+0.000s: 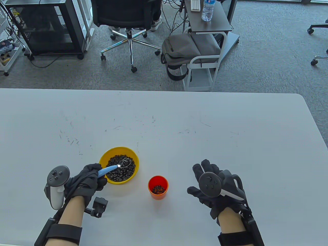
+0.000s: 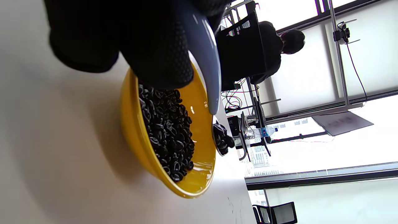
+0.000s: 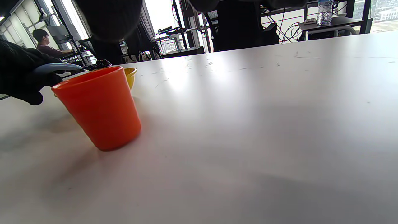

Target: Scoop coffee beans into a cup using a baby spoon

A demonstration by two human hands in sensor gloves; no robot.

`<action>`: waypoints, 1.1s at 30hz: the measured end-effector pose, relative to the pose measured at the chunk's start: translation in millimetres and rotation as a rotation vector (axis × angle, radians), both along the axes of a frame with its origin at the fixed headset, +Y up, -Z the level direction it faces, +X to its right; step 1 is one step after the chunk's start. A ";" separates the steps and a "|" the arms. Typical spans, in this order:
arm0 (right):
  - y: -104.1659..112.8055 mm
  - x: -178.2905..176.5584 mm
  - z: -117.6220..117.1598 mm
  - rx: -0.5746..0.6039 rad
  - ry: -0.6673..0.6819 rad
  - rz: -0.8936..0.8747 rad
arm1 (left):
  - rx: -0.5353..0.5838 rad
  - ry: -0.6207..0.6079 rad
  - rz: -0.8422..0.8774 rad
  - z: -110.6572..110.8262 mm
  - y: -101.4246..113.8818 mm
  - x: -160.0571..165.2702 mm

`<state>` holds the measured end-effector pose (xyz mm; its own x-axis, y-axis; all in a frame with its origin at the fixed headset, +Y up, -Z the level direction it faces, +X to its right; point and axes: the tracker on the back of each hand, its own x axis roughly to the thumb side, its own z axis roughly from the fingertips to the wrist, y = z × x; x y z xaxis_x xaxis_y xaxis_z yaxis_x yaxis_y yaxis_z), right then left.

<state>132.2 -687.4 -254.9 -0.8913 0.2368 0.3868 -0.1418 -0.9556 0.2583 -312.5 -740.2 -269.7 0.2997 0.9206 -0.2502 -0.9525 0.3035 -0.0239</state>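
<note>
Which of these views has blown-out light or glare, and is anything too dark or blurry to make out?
Left wrist view: windows behind are blown out white, the left hand is a near-black mass, the yellow bowl stays sharp. Right wrist view: window glare streaks the table; the orange cup is clear, dark blurred fingers at top. Table view: evenly lit.
</note>
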 end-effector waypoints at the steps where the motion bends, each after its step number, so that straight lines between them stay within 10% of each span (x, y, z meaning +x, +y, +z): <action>1: 0.0 0.0 0.0 0.000 0.000 0.000 | 0.003 -0.013 0.003 0.3 0.7 2.1; 22: -0.3 -1.4 0.5 -0.005 0.006 0.004 | 0.138 -0.456 0.000 12.7 17.3 77.4; 33: 0.3 -1.9 0.5 0.000 0.009 0.002 | 0.363 -0.328 -0.111 14.2 36.6 59.8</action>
